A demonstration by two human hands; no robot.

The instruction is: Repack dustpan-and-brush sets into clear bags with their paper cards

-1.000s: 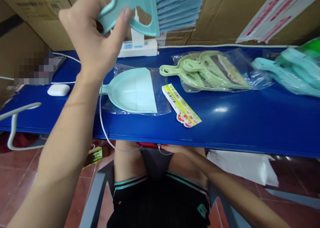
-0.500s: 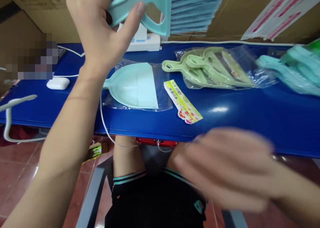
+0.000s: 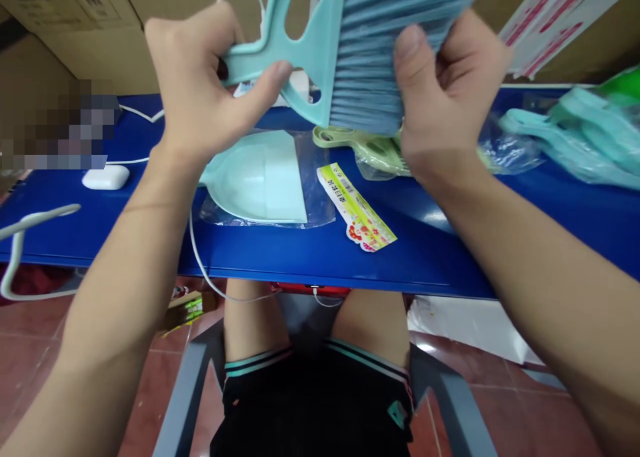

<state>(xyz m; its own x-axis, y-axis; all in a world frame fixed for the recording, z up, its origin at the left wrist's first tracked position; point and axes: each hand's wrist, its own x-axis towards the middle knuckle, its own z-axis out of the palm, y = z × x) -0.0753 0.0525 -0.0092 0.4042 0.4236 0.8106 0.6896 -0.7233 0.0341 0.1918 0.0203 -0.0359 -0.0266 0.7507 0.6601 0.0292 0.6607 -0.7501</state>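
A pale dustpan, a yellow label card and a white case lie on the blue table.

Blue worktop, glossy, front edge toward the wearer.
- Centre-left, near front edge: light-blue dustpan flat on clear plastic bag, handle toward left end.
- Just right of it: yellow-green label card, diagonal, touching nothing.
- Behind card: bagged pale-green dustpan set, mostly hidden by right hand.
- Right end: bagged teal sets, piled.
- Left end: white earbud case; white cable draped over front edge.
- Back left corner: item blurred, can't identify.
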